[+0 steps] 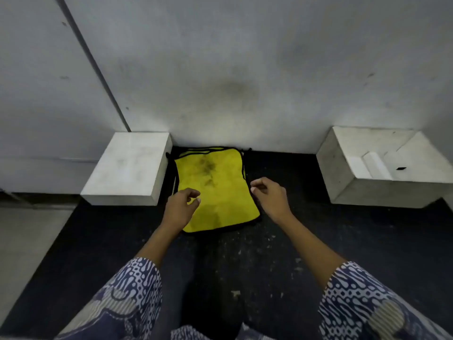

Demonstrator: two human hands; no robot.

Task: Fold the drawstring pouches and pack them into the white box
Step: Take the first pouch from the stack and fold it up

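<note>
A yellow drawstring pouch (217,190) with black cords lies flat on the dark floor against the wall. My left hand (180,207) hovers over its near left part, fingers loosely curled and holding nothing. My right hand (269,196) hangs just past the pouch's right edge, fingers loosely curled too, with nothing visible in them. An open white box (343,168) stands at the right, white pieces inside it. A closed white box (130,168) stands directly left of the pouch.
The grey wall (245,69) rises right behind the pouch and boxes. Dark speckled floor (245,253) stretches toward me between my patterned sleeves. A paler floor strip (22,241) runs along the left.
</note>
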